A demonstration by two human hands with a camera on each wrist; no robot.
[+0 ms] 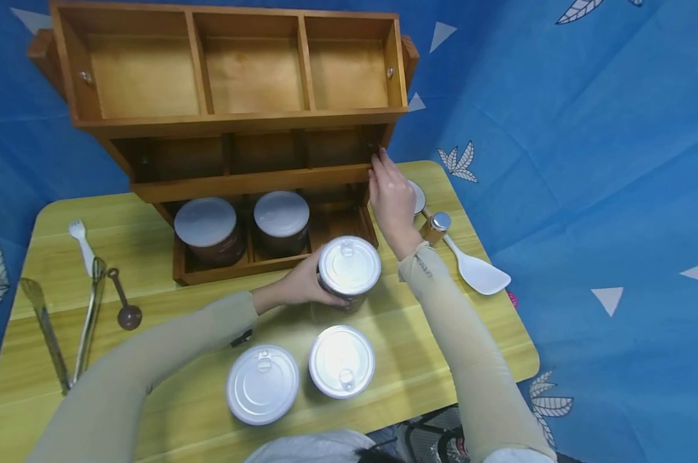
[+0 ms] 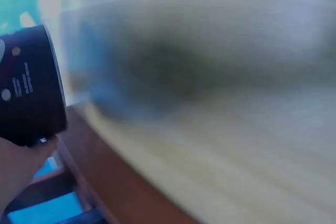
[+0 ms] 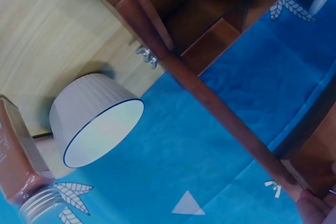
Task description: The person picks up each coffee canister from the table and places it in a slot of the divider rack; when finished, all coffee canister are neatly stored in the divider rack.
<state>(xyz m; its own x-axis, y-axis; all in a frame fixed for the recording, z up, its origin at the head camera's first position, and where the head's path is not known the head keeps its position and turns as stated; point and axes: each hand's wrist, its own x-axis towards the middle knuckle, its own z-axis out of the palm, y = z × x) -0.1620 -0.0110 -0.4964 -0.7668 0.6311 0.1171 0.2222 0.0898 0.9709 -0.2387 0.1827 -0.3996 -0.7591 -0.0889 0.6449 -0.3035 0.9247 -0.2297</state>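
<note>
My left hand (image 1: 305, 283) grips the side of a dark can (image 1: 349, 267) with a white pull-tab lid, just in front of the wooden rack's (image 1: 250, 183) bottom tier. In the blurred left wrist view the dark can (image 2: 29, 87) sits above my fingers (image 2: 18, 169). My right hand (image 1: 389, 193) reaches up with straight fingers and touches the right end of the rack's middle shelf rail. One fingertip (image 3: 315, 208) shows against the wooden frame (image 3: 210, 98) in the right wrist view. Two lidded cans (image 1: 206, 228) (image 1: 282, 218) stand in the bottom tier.
Two more cans (image 1: 263, 384) (image 1: 341, 360) stand on the yellow table (image 1: 152, 257) near its front edge. Tongs (image 1: 88, 315), a white fork (image 1: 81, 241) and a brown spoon (image 1: 125, 305) lie at left. A white spatula (image 1: 477, 270), a capped bottle (image 1: 435, 228) and a white cup (image 3: 97, 119) sit right of the rack.
</note>
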